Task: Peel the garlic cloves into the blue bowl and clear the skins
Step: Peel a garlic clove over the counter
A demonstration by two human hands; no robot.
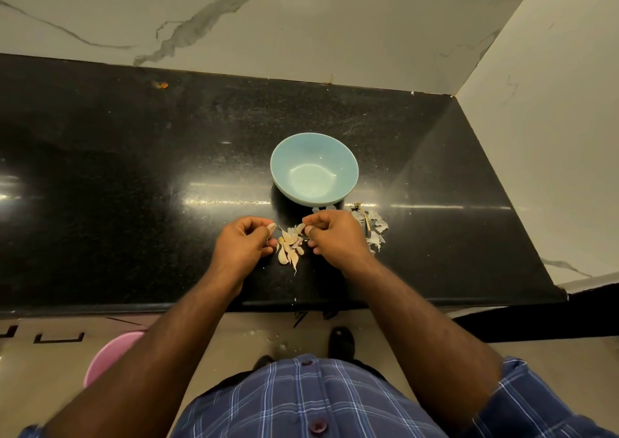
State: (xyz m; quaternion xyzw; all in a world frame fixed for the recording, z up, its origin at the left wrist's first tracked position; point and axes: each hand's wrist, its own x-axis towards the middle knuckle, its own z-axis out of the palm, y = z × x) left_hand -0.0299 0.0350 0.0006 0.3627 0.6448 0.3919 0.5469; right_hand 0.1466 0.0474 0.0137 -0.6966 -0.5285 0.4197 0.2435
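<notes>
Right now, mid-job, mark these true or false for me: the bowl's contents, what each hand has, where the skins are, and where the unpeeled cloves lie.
1. The blue bowl already holds peeled cloves. False: its inside shows empty.
2. The left hand holds a garlic clove in its fingers. True.
3. The loose skins lie on the counter to the right of the right hand. True.
4. The pile of cloves sits inside the bowl. False: it lies on the counter between the two hands, nearer the person than the bowl.
5. The right hand is flat and open on the counter. False: its fingers are curled, pinching a clove.
</notes>
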